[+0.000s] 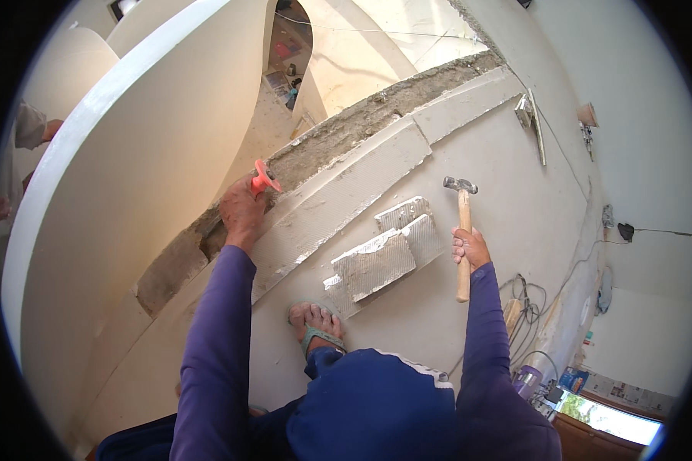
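Observation:
My left hand [243, 206] is closed around a chisel with an orange-red hand guard [264, 178]. It is held over the rough strip of exposed mortar [331, 127] beside the curved wall; the chisel's blade is hidden. In my right hand [470, 247], gripped partway along its wooden handle, is a hammer [464, 211] with a metal head pointing away from me. The hammer is held above the pale floor, apart from the chisel. Between the two hands lie broken tile pieces [375, 265] with ribbed undersides facing up.
A tall curved cream wall [154, 146] rises on the left. Long pale tile strips [354, 192] edge the trench. A sandalled foot [317, 321] is near the tile pieces. Cables [527, 307] and a purple power tool [527, 380] lie at right. Another person's sleeve [31, 127] shows far left.

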### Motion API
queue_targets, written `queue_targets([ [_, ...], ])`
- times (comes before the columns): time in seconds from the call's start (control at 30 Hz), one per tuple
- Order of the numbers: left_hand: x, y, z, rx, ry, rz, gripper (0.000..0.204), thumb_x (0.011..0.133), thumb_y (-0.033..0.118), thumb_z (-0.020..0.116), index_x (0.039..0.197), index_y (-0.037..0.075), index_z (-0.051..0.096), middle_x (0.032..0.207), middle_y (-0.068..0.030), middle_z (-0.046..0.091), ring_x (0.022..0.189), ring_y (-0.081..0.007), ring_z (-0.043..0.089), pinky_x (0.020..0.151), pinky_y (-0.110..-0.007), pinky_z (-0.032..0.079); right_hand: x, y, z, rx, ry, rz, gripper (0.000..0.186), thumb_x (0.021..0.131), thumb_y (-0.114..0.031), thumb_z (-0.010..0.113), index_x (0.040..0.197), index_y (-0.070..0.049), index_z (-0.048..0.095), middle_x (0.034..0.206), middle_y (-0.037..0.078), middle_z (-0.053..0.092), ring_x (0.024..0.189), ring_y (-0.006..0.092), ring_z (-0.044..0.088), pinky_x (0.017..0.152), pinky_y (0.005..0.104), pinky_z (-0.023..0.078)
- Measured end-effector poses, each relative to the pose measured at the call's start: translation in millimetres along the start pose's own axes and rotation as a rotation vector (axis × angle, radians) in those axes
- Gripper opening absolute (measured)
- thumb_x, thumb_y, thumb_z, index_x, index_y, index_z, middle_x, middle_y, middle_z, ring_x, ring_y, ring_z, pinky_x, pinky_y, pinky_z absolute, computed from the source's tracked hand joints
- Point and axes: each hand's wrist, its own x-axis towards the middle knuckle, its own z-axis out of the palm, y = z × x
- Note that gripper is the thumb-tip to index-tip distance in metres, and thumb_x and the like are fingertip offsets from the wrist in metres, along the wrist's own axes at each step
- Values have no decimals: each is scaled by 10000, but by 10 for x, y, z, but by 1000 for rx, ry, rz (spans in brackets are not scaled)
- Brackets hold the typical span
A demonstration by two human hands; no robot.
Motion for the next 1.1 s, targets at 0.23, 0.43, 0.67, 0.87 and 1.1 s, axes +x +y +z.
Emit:
queue_targets([
  [0.23,2,-84,-47,51,12,10,191,824,170,797,1005,150,739,921,-125,740,894,-353,717,784,-482,554,369,484,-105,-74,-42,-15,256,990,-267,695,1071,-75,547,668,-13,498,477,128,529,415,322,470],
  [0.43,-59,-109,-164,26,-5,4,160,855,179,780,1008,148,747,907,-115,742,885,-345,723,790,-468,556,631,527,-234,-1126,92,-52,559,976,-457,689,986,102,674,856,243,723,747,366,748,755,477,614],
  [0.67,-69,-72,-200,-38,-46,13,159,836,170,797,967,114,726,918,-134,742,897,-363,720,809,-477,560,8,-660,1375,-925,170,-697,422,1053,-389,642,1001,29,655,813,133,700,697,222,712,657,371,556],
  [0.87,-49,-156,-165,-136,-103,48,140,863,188,773,962,107,716,881,-155,731,865,-379,722,767,-490,544,-336,-655,3582,-748,-452,-919,503,1045,-489,609,1156,2,637,1010,185,682,898,288,671,795,408,531],
  [1.1,106,-201,-55,-217,-191,83,249,833,151,766,1058,69,699,951,-218,737,909,-434,714,783,-510,553,162,-160,4210,-1093,-268,-793,606,989,-581,602,1249,-34,629,1272,314,643,1232,482,600,1053,549,481],
])
